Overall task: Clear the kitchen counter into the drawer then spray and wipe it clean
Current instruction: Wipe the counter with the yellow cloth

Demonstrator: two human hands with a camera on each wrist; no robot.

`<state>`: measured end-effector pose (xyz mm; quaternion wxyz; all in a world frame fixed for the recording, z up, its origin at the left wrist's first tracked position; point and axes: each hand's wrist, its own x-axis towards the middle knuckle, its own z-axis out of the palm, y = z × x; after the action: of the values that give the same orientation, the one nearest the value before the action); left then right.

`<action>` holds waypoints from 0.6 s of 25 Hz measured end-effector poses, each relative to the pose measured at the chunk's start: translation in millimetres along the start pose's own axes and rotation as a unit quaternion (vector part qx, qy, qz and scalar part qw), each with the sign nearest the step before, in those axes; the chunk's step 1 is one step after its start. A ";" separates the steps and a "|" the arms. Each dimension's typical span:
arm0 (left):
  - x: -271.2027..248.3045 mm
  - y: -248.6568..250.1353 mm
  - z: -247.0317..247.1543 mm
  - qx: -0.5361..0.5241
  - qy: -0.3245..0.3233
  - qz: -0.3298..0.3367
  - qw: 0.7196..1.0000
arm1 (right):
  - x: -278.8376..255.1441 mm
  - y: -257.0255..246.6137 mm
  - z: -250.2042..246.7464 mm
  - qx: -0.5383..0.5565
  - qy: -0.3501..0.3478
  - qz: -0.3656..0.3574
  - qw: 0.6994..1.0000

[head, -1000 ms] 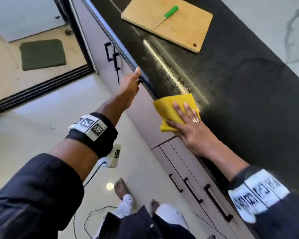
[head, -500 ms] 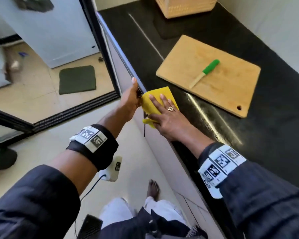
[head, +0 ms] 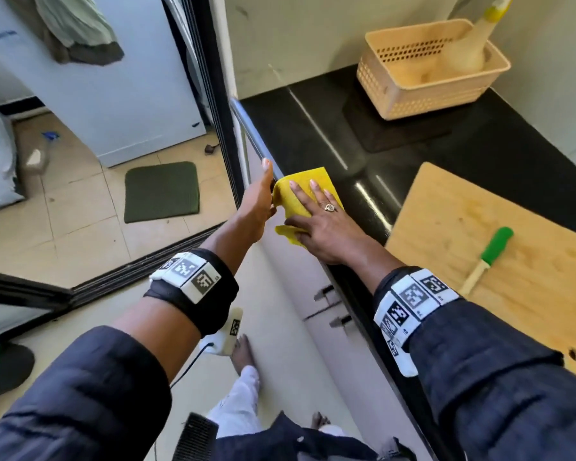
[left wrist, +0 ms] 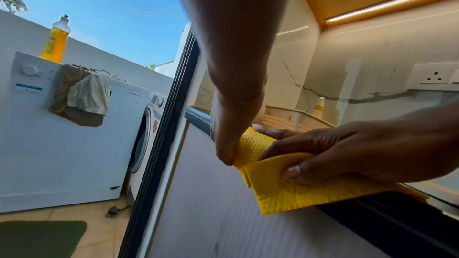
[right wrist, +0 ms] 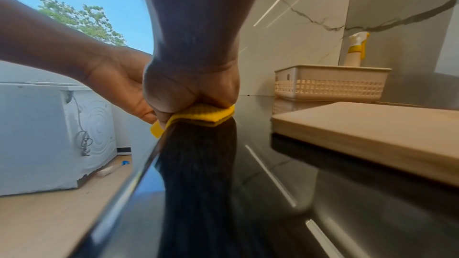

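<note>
A folded yellow cloth point(head: 301, 191) lies on the black counter point(head: 396, 154) at its front edge, part of it hanging over. My right hand point(head: 316, 217) presses flat on the cloth with straight fingers, the thumb point(left wrist: 293, 172) on the overhanging flap. Beside it, my left hand point(head: 260, 201) is held against the counter's edge, palm toward the cloth and touching its fold point(left wrist: 238, 152). A wooden cutting board point(head: 512, 294) with a green-handled knife point(head: 491, 254) lies to the right of my hands.
A beige basket point(head: 396, 94) holding a spray bottle point(head: 476, 38) stands at the counter's far end by the wall. Drawer fronts with dark handles point(head: 330, 304) run below the counter. A door frame point(head: 210, 94), a white washing machine point(head: 113, 111) and a green mat point(head: 162, 191) are on the left.
Both hands and the cloth have slid along the counter's front edge, past the cutting board toward the far end. The left hand kept level with the cloth at the edge.
</note>
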<state>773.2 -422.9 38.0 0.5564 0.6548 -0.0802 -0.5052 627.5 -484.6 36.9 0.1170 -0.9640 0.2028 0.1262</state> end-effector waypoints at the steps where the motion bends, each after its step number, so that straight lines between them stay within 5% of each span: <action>1: 13.7 10.4 -9.6 0.010 0.007 0.000 1.000 | 18.4 -0.6 -4.9 0.005 -0.003 0.005 1.000; 15: 121.8 104.8 -71.8 0.102 0.176 0.122 0.971 | 206.4 3.7 -65.9 0.016 0.008 0.019 1.000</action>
<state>933.1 -496.3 43.8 0.5495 0.7721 -0.1107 -0.2994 821.7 -580.7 38.3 0.1280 -0.9591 0.2236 0.1173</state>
